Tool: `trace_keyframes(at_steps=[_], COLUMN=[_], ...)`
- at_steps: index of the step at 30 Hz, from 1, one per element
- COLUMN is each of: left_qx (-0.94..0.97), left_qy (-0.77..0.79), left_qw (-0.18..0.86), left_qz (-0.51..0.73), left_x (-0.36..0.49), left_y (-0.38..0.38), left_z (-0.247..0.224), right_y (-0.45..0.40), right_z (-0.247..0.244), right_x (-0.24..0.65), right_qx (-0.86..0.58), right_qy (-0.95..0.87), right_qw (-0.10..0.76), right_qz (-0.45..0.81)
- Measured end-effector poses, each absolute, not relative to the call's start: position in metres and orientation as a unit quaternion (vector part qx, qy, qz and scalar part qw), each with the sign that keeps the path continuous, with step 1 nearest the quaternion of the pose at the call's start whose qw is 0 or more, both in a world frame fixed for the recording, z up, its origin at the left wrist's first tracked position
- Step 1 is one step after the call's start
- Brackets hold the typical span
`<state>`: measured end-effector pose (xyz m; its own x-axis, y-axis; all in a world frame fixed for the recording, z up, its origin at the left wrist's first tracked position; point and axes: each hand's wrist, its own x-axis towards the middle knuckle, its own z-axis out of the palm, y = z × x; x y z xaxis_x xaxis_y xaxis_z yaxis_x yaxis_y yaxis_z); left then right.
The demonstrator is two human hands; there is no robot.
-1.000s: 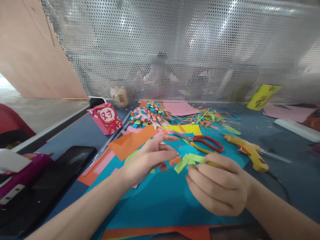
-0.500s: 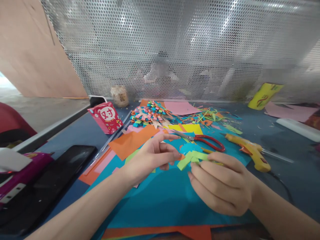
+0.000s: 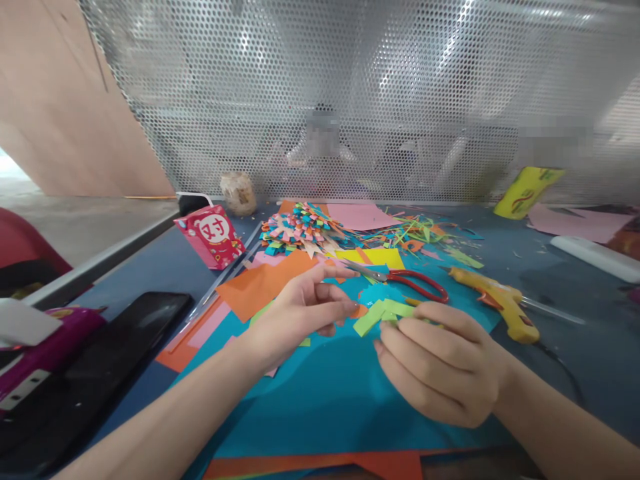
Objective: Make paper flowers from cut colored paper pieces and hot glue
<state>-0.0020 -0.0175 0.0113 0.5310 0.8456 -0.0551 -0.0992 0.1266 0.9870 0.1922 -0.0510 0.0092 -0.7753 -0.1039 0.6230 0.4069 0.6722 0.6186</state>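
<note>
My right hand pinches light green paper strips above a large blue sheet. My left hand is just left of the strips, thumb and fingertips close together by a small orange paper piece; whether they grip it is unclear. Behind the strips lies a light blue paper piece with a scalloped edge. Red-handled scissors rest partly open beyond it. To the right is a yellow glue gun. A pile of multicoloured fringed paper sits farther back.
A black phone, a purple-and-white device and a red packet are at left. A jar, paper scraps and a yellow canister stand or lie before a perforated metal screen. A person shows behind it.
Both hands have barely moved. The green strips remain in my right hand, and the whole view has shifted very slightly.
</note>
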Motion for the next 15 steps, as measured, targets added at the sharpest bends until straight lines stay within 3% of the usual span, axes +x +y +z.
trace_keyframes(at_steps=[15], left_qx=[0.531], left_qy=[0.329], left_qw=[0.705], left_qz=[0.335], left_x=[-0.0002], left_y=[-0.0167], left_z=[0.0076], right_y=[-0.0513], right_z=[0.0075], right_x=[0.1909], right_qx=[-0.072], right_qy=[-0.87], right_qw=[0.312], right_qz=[-0.375])
